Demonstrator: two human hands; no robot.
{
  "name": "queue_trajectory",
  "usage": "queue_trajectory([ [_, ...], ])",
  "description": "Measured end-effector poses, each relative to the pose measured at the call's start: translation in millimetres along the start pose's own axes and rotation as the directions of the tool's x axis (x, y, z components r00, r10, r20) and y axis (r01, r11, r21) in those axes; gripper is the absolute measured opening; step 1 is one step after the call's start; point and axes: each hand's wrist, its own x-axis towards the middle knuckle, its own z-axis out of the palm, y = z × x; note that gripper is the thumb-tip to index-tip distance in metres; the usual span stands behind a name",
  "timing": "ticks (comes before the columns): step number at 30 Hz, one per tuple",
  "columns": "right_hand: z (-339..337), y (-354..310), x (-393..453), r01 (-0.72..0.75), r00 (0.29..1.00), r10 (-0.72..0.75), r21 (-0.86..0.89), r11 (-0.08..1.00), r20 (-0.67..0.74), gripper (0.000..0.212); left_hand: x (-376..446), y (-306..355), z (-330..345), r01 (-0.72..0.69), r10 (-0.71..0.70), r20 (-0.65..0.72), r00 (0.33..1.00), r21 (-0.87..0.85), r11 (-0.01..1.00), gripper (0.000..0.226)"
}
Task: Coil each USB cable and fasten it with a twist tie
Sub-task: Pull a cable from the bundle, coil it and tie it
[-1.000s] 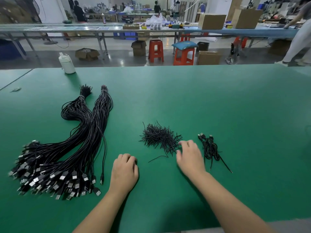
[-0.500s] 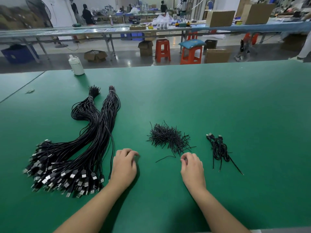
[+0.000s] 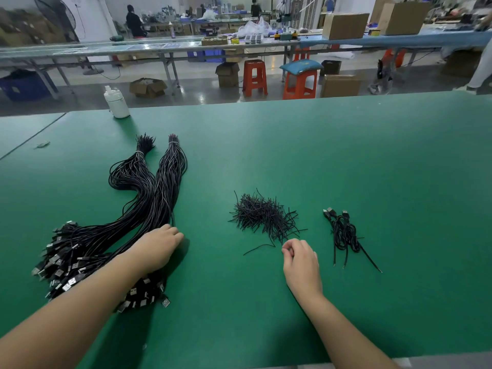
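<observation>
Green matting covers the table (image 3: 346, 161), which fills most of the frame. At left of centre lies a big bundle of black USB cables (image 3: 149, 198), bound with ties at its far ends in the upper left and fanning out toward the lower left, where the silver plugs spread in a heap. The left hand (image 3: 155, 247) lies on this bundle just above the plugs, fingers bent down over the cables at its right edge; whether it actually grips a cable I cannot tell, since the fingertips are hidden.

In the middle of the frame sits a loose pile of black twist ties (image 3: 262, 215), with a single stray tie (image 3: 259, 249) lying just below it. The right hand (image 3: 300, 262) rests on the mat right of that stray tie and just under the pile, its fingers curled narrowly toward the thumb, apparently holding nothing.

Right of centre lies a small coiled cable bunch (image 3: 344, 234), plugs pointing up the frame and loose ends trailing down. A white bottle (image 3: 117, 102) stands at the table's far edge, upper left.
</observation>
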Motion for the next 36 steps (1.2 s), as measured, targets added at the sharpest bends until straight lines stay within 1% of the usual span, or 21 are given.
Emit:
queue_trajectory([
  [2,0,-1,0,0.007,1.000,-0.007,-0.006,1.000,0.003,0.008,-1,-2,0,0.016,-0.015,0.015,1.000,-0.058,0.998,0.049],
  [4,0,-1,1,0.007,1.000,-0.007,-0.005,1.000,0.005,0.008,-3,-4,0,-0.026,0.026,0.002,1.000,-0.035,0.999,0.061],
  [6,0,-2,1,0.000,1.000,0.000,0.004,1.000,0.009,0.009,-7,-3,0,-0.047,0.047,-0.010,0.999,0.010,0.999,0.064],
  [11,-2,-1,1,-0.031,0.999,0.030,0.050,0.998,0.022,0.009,-9,1,-2,-0.045,0.051,-0.038,0.998,0.144,0.988,0.053],
  [13,-3,-1,1,-0.039,0.999,0.038,0.064,0.997,0.026,0.010,-11,5,-7,-0.029,0.045,-0.136,0.990,0.116,0.993,0.043],
  [14,-3,-2,1,-0.040,0.999,0.039,0.069,0.997,0.026,0.010,-12,10,-11,-0.021,0.043,-0.217,0.975,0.103,0.994,0.032],
  [16,-2,-2,2,-0.041,0.999,0.039,0.072,0.997,0.027,0.010,-11,23,-17,-0.033,0.066,-0.380,0.923,0.093,0.995,0.011],
  [17,-2,-3,2,-0.042,0.999,0.040,0.073,0.996,0.028,0.010,-10,30,-20,-0.035,0.057,-0.441,0.896,0.058,0.998,0.018],
  [18,-2,-3,2,-0.042,0.999,0.040,0.072,0.997,0.027,0.010,-8,38,-24,-0.034,0.040,-0.472,0.881,0.021,0.999,0.028],
  [20,-2,-2,2,-0.038,0.999,0.036,0.070,0.997,0.023,0.011,-4,51,-32,-0.020,0.016,-0.503,0.864,-0.004,1.000,0.037],
  [21,-2,-1,2,-0.036,0.999,0.034,0.070,0.997,0.022,0.011,-1,57,-35,-0.022,0.026,-0.513,0.858,0.013,1.000,0.035],
  [23,-2,-1,1,-0.031,0.999,0.029,0.067,0.997,0.026,0.011,3,71,-42,-0.045,0.052,-0.532,0.845,0.025,0.999,0.023],
  [26,-2,0,2,-0.032,0.999,0.030,0.065,0.997,0.031,0.011,3,94,-50,-0.106,0.043,-0.554,0.832,-0.083,0.991,0.013],
  [29,-3,-1,0,-0.019,0.999,0.016,0.070,0.997,0.042,0.013,-1,118,-58,-0.156,-0.013,-0.560,0.828,-0.252,0.955,0.008],
  [31,-5,-2,-2,-0.013,0.998,0.008,0.080,0.997,0.058,0.014,-5,138,-61,-0.160,-0.095,-0.518,0.850,-0.427,0.890,0.011],
  [32,-6,-3,-3,-0.006,0.997,0.000,0.080,0.997,0.071,0.014,-9,150,-64,-0.155,-0.148,-0.477,0.866,-0.539,0.828,0.012],
  [33,-8,-4,-4,0.007,0.996,-0.014,0.085,0.996,0.087,0.015,-12,161,-66,-0.152,-0.201,-0.419,0.886,-0.671,0.726,0.011],
  [35,-13,-6,-5,0.035,0.992,-0.052,0.144,0.989,0.114,0.021,-13,180,-73,-0.131,-0.266,-0.266,0.927,-0.891,0.435,0.012],
  [36,-16,-9,-6,0.029,0.989,-0.060,0.225,0.974,0.134,0.024,-12,186,-76,-0.112,-0.275,-0.192,0.942,-0.953,0.281,0.016],
])
